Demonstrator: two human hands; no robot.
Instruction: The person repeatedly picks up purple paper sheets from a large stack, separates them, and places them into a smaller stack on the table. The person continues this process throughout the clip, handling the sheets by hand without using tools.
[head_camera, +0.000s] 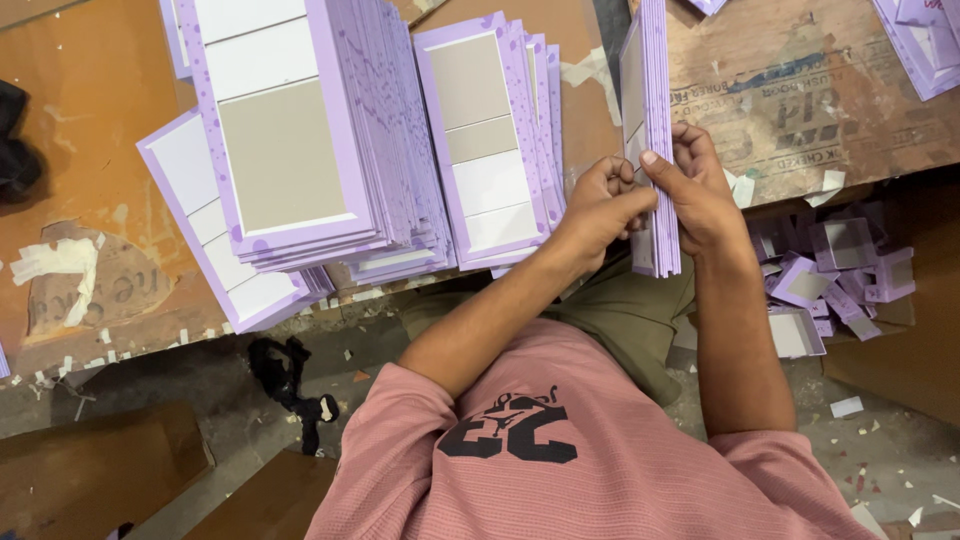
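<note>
Seemingly edge-on, the lilac card stack stands between both hands' fingers.

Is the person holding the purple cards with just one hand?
No, both the left hand and the right hand grip the upright purple cards.

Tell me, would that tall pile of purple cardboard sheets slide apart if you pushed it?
Probably. The tall pile of purple cardboard sheets already leans, its edges fanned out. The sheets look flat and stiff, likely smooth, so they may slip. Together it is likely heavy.
</note>
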